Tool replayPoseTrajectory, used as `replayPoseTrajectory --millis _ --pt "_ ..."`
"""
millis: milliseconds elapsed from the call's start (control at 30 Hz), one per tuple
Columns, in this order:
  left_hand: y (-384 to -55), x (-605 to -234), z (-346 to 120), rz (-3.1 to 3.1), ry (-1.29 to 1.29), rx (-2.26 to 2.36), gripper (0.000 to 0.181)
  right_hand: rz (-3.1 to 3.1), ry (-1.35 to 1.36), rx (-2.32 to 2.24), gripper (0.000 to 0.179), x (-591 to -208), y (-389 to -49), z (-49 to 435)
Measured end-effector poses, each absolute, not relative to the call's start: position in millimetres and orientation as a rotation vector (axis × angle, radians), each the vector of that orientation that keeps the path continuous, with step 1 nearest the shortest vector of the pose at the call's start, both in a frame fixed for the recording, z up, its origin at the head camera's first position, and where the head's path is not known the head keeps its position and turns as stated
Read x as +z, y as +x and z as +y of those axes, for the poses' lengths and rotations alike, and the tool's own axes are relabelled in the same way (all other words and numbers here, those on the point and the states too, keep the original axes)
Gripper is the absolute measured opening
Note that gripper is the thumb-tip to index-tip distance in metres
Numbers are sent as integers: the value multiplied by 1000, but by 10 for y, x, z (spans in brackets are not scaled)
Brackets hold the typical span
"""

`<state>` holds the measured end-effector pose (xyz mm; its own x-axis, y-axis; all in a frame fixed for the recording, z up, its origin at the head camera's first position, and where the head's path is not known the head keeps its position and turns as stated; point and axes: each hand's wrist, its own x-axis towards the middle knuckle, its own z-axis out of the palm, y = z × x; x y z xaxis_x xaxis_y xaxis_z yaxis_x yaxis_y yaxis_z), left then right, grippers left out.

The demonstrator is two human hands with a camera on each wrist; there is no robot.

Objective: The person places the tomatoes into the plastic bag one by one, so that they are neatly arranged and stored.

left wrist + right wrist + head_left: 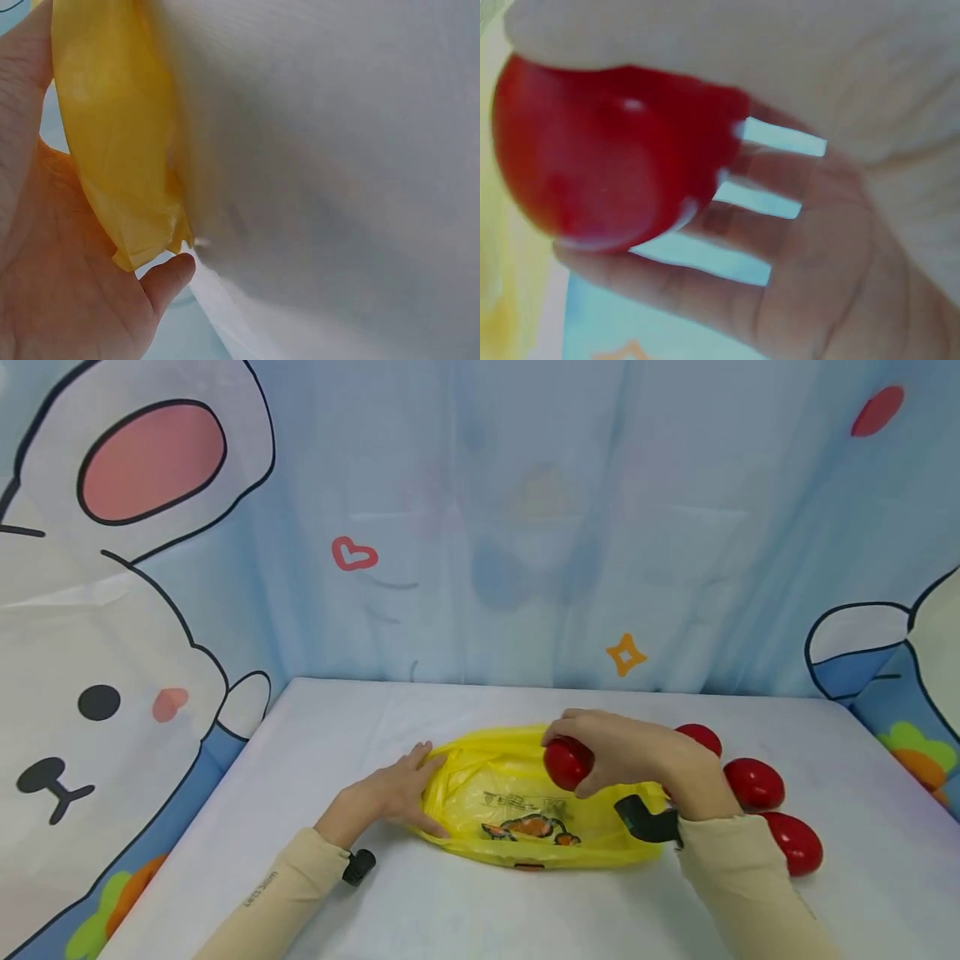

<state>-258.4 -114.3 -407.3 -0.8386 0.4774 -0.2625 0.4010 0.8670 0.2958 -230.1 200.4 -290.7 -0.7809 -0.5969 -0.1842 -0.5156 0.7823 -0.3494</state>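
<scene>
A thin yellow plastic bag (510, 852) with dark lettering and an orange printed picture lies spread on the table. My left hand (402, 789) rests against its left end, thumb and fingers spread along the edge. Close up in the left wrist view, the yellow plastic (112, 112) stands beside the palm of the left hand (71, 277). Over the right half of the bag, my right hand (618, 747) grips a glossy red apple (567, 763). The right wrist view has this apple (607, 157) between the thumb and the extended fingers (667, 289).
Three more red apples, the front one (795, 843), the middle one (753, 783) and the back one (701, 737), lie right of the bag, partly behind my right arm. The white table (480, 918) ends at a blue cartoon curtain (465, 635).
</scene>
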Motion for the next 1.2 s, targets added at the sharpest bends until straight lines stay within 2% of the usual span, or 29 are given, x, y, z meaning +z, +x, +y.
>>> replayPoseTrajectory --millis 200,467,1200 --pt "-2589 -4071 -1117 2705 627 324 113 2615 -1020 -346 55 -3041 -2536 1471" --pt "-2571 -4103 -1111 2701 620 332 111 2578 -969 -245 52 -3447 -2633 986" --pt "-2578 -4056 -1100 2669 578 312 111 2665 -929 -237 53 -3600 -2570 915"
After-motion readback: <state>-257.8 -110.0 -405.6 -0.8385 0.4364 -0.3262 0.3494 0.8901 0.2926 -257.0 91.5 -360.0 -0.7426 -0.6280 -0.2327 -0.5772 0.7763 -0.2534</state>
